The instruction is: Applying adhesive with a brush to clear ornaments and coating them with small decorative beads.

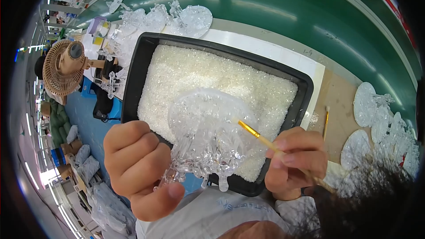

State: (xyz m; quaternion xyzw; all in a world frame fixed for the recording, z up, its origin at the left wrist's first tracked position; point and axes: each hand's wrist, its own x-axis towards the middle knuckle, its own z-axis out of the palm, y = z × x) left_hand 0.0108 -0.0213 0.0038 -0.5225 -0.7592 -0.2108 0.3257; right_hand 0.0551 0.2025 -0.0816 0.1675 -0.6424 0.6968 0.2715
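Observation:
My left hand (137, 168) is closed on the side of a clear, see-through figurine (208, 146). Its broad round base points away from me, and its knobbly prongs point toward me. A thin paintbrush (261, 139) with a gold-coloured collar is pinched in my right hand (299, 161). The brush tip is over the right part of the round base; whether it touches cannot be made out. Below the figurine lies a black tray (221, 43) filled with whitish, glittering granules (190, 71). The figurine hides part of the granules and the tray's near side.
Several clear pieces (192, 21) stand beyond the tray, and more clear pieces (364, 104) are at the right. Another brush (327, 121) lies on the brown board (336, 97). A beige fan (62, 68) is at the left. A green surface (265, 0) runs across the back.

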